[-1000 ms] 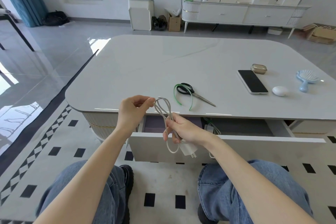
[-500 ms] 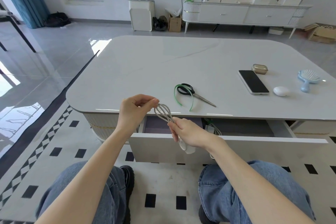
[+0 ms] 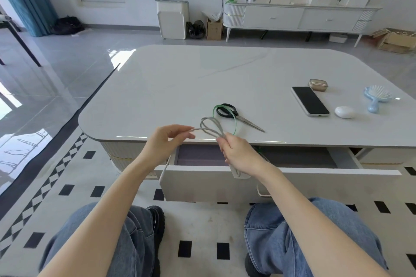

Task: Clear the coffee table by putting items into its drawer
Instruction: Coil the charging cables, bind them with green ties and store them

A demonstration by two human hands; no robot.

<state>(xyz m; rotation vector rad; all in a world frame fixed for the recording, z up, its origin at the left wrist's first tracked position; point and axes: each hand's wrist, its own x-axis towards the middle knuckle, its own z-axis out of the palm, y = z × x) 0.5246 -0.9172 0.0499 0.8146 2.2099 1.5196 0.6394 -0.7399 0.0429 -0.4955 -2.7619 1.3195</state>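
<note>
Head view: both hands' fingers pinch a grey cable (image 3: 211,127) over the glossy white coffee table (image 3: 180,83) (grey-tiled room).

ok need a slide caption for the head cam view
Both hands coil a grey cable above the open drawer; scissors and phone wait on the table.

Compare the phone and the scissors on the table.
The phone is a flat black-screened slab; the scissors are black-handled with thin metal blades. The phone lies toward the right side, the scissors nearer the middle, by the hands. Both rest flat on the coffee table, untouched.
</note>
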